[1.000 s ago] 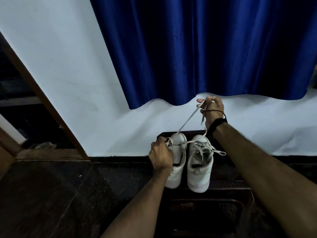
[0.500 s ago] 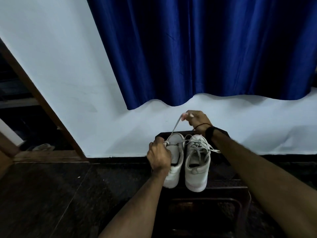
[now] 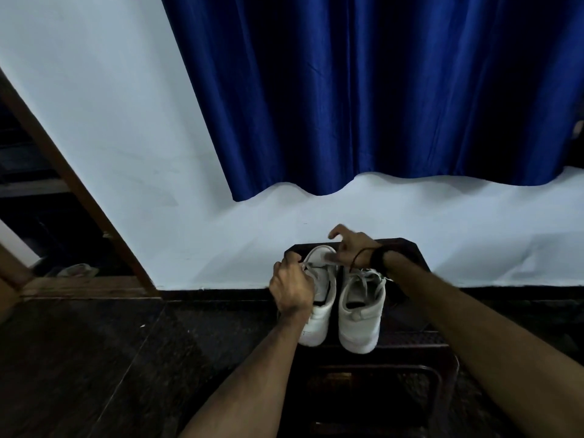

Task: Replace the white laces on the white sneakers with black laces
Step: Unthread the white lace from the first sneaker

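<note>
Two white sneakers stand side by side on a dark stool, heels toward me. My left hand [image 3: 292,287] grips the left sneaker [image 3: 317,317] by its left side near the eyelets. Over that shoe's toe end, my right hand [image 3: 350,249] pinches the white lace [image 3: 316,264], which runs short across the shoe. The right sneaker [image 3: 361,314] keeps its white laces threaded and loose. No black laces are in view.
The dark stool [image 3: 407,343] stands against a white wall with a black skirting. A blue curtain [image 3: 379,90] hangs above. A wooden door frame [image 3: 79,197] slants at the left, with a sandal [image 3: 77,270] beyond it. The floor is dark tile.
My right hand has come down from high above the shoes, where it held the lace taut, to the toe of the left sneaker. My left hand stays on the shoe.
</note>
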{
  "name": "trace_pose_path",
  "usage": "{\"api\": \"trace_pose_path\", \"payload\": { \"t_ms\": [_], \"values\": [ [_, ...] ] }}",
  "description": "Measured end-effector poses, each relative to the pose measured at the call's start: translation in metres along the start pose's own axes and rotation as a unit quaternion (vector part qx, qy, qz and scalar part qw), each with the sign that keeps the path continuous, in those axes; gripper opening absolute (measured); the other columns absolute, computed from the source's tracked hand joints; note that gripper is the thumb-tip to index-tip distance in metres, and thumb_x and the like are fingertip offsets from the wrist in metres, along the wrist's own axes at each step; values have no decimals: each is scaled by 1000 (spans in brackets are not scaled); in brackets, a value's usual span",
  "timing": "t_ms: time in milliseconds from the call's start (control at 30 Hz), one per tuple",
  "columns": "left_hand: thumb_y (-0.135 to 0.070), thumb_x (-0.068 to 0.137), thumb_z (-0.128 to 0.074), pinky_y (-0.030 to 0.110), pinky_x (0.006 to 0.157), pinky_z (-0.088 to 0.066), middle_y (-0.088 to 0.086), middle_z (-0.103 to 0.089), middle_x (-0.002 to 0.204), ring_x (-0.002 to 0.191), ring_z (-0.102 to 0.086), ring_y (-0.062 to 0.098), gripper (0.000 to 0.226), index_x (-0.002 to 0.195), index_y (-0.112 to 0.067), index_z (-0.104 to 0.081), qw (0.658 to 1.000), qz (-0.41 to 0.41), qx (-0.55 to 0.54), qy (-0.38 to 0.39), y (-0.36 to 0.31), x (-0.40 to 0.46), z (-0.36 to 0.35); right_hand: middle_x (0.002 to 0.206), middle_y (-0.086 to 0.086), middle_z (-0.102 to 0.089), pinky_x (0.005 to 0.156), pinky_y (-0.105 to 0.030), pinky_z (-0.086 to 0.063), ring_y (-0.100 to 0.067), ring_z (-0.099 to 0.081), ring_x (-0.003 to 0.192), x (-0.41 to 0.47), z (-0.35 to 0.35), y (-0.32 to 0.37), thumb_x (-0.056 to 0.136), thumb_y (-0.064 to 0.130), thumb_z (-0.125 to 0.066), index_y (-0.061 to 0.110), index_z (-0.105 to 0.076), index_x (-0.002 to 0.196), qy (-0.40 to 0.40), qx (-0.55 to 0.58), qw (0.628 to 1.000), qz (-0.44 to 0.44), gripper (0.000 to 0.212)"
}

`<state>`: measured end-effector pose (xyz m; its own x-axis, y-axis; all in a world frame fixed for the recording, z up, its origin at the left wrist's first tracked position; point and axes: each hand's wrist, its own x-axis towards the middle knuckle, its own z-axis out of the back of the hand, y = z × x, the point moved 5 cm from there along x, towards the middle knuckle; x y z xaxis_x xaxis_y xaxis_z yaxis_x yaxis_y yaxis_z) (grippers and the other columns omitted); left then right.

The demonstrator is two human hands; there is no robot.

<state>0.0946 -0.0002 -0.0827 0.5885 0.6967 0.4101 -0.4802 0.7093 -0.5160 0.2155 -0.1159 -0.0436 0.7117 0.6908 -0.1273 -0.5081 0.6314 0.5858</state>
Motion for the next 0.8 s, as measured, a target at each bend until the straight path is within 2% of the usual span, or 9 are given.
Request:
{"api": "trace_pose_path", "payload": {
  "t_ms": [67,167,267,367,467,567,667,733,800],
  "values": [
    [-3,79,-59,41,70,-52,8,-68,91,95,-63,31,32,107,-18,-63,1000,-2,-3,0,-1,0,0,113,-4,-64,83,-33,-44,-25,-60,104,2,-7,10,84,56,-58,34,-57,120,-2,-233,972,21,43],
    [-4,80,-59,42,71,-52,8,-68,93,96,-63,31,32,109,-18,-63,1000,1,-6,0,-1,0,1,112,-3,-66,80,-34,-46,-27,-61,100,3,7,28,88,40,-52,35,-69,101,-100,-249,962,40,21],
    [-5,80,-60,42,71,-52,9,-67,94,96,-63,31,32,109,-18,-63,1000,4,3,4,-2,-1,3,91,4,-70,69,-30,-49,-22,-65,81,1,29,27,89,34,-55,34,-69,86,-234,-25,972,27,14],
    [-4,77,-61,41,69,-53,8,-67,91,94,-63,30,31,105,-19,-64,1000,1,9,0,0,-1,0,69,7,-60,50,-20,-44,-7,-55,53,-6,62,23,95,20,-55,23,-65,77,-294,355,884,72,21],
    [-1,72,-59,39,69,-53,4,-67,93,96,-61,28,36,103,-20,-64,1000,-7,10,0,2,1,-3,52,6,-43,45,-20,-36,-9,-36,47,-15,86,24,89,13,-55,16,-57,63,-267,460,846,46,26],
    [2,67,-59,38,70,-53,2,-67,94,96,-59,27,41,100,-19,-67,999,-30,14,-5,0,2,-3,46,-2,-39,43,-21,-22,-16,-31,40,-18,74,20,82,18,-61,16,-49,49,-155,402,902,-17,36],
    [4,63,-59,37,69,-51,4,-67,91,93,-58,29,38,95,-16,-69,999,-50,7,-11,-1,3,-2,40,0,-44,40,-20,-28,-15,-35,35,-30,42,24,83,23,-66,14,-54,41,17,267,964,12,45],
    [3,64,-60,36,69,-49,5,-66,89,90,-57,30,34,92,-15,-69,998,-65,-5,-10,-1,4,-2,56,5,-61,52,-26,-44,-14,-53,50,-37,23,22,79,40,-70,14,-66,55,95,112,989,32,35],
    [2,66,-61,37,71,-49,5,-68,91,92,-57,30,34,94,-15,-70,997,-69,-18,0,-2,7,-2,75,6,-72,69,-28,-55,-13,-66,73,-31,13,12,75,50,-70,21,-76,76,84,-55,994,40,30]
  ]
}}
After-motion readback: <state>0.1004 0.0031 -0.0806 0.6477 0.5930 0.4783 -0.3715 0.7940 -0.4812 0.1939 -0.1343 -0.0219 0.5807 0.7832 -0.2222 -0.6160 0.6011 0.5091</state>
